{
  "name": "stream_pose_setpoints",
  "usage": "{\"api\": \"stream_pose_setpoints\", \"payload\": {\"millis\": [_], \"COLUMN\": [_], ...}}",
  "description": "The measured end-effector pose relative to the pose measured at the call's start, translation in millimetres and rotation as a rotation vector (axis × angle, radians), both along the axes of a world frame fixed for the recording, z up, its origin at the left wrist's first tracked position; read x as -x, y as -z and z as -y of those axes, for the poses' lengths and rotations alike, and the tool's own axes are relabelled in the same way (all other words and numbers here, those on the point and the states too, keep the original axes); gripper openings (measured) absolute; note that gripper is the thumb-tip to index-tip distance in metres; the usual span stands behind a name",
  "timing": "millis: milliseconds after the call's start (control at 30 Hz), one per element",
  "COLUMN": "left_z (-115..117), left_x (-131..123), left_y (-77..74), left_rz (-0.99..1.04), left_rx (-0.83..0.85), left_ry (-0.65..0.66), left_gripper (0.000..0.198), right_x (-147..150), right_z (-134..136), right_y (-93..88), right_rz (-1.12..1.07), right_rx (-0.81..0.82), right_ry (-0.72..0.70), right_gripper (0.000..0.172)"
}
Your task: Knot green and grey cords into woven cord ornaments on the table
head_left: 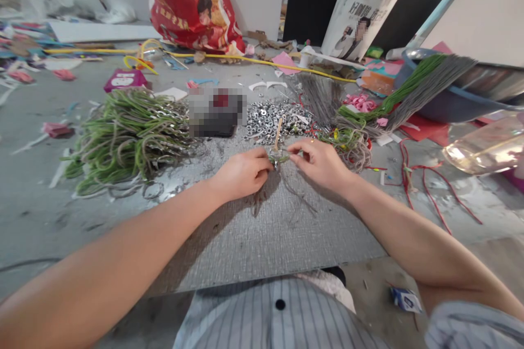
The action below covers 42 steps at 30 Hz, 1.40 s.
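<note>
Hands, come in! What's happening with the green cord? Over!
Left hand pinching green cord. Right hand right by it, grip unclear. Metal bits piled just beyond.

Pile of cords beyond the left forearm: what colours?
The pile of cords is mainly green and grey; the head view shows it best.

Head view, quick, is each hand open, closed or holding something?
Left hand: closed on green cord.
Right hand: fingers curled beside the cord; whether they grip it can't be told.
</note>
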<state>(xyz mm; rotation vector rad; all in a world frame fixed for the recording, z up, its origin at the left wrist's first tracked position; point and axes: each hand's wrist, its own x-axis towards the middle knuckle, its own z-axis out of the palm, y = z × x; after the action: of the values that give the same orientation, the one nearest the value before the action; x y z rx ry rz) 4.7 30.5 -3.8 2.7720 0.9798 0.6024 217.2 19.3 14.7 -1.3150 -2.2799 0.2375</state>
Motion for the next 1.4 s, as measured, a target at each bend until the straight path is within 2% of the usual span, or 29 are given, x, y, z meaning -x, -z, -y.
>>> {"api": "stream_pose_setpoints", "payload": {"millis": [100, 200, 367, 433, 633, 733, 833, 900, 1000, 1133, 1267, 1400], "left_z": [0, 0, 2, 2, 3, 5, 8, 11, 14, 19, 19, 16], "left_x": [0, 0, 0, 0, 0, -1, -3, -4, -7, -10, -12, -14], "left_y": [0.5, 0.4, -0.7, -0.9, -2.5, -5.4, -9.3, -11.5, -13.2, -12.1, -10.1, -13.3], "left_rz": [0.032, 0.070, 0.076, 0.079, 0.118, 0.129, 0.131, 0.120, 0.093, 0.077, 0.059, 0.134], "left_rx": [-0.046, -0.096, -0.154, -0.173, -0.220, -0.223, -0.208, -0.196, -0.181, -0.212, -0.265, -0.153], "left_ry": [-0.008, -0.022, -0.077, -0.090, -0.089, -0.096, -0.113, -0.101, -0.072, -0.047, -0.053, -0.105], "left_gripper": [0.029, 0.028, 0.026, 0.026, 0.025, 0.022, 0.021, 0.027, 0.042, 0.054, 0.037, 0.034], "right_x": [-19, -31, -32, -32, -37, -34, -23, -13, 1, 12, 13, 12], "right_z": [-8, -13, -14, -13, -16, -16, -13, -8, 1, 8, 8, 11], "right_y": [-14.0, -20.6, -17.7, -16.3, -15.5, -16.9, -18.8, -19.4, -17.7, -11.7, -5.3, -3.1], "right_rz": [0.135, 0.267, 0.322, 0.364, 0.463, 0.278, -0.146, -0.432, -0.681, -0.779, -0.758, -0.667], "right_rx": [0.088, 0.207, 0.128, 0.118, 0.254, 0.352, 0.496, 0.606, 0.735, 0.756, 0.720, 0.457], "right_ry": [0.066, 0.137, 0.168, 0.187, 0.266, 0.258, 0.227, 0.224, 0.171, 0.142, 0.104, 0.124], "right_gripper": [0.012, 0.011, 0.022, 0.021, 0.012, 0.014, 0.013, 0.013, 0.013, 0.016, 0.019, 0.011]}}
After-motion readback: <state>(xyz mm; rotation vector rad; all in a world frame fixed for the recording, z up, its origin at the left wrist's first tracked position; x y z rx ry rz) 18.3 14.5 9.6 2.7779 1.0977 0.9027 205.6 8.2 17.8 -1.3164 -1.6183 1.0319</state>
